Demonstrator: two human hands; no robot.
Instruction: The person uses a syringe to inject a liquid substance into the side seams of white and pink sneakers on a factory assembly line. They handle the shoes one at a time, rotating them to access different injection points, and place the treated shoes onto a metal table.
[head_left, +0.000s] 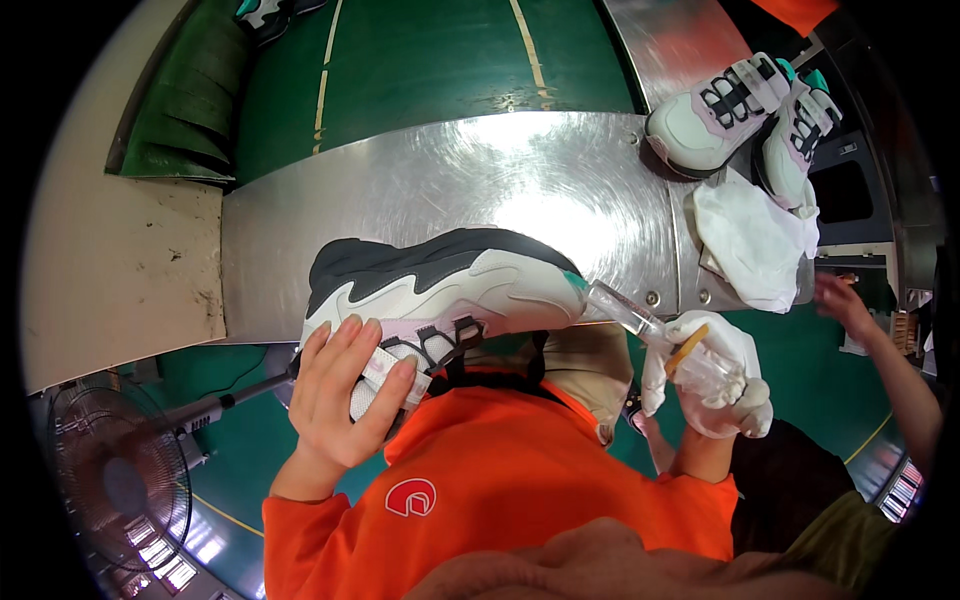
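Left grip (345,410) is clamped on the ankle end of a white-and-grey shoe (440,285), thumb over its strap; the gloved right grip (725,375) is wrapped round a clear tube (622,308), whose tip meets or nearly meets the toe; I cannot tell which. Sole turned away, the shoe is along the near edge of a scratched steel bench (275,245). Between shoe and striped green belt (430,70), a strip of steel gives room for moving. Left, a tan panel (120,260) bounds it; right, a shoe pair (705,130) and white cloth (745,240) crowd the corner, near another person's hand (845,305). Lower left: a fan (120,480).
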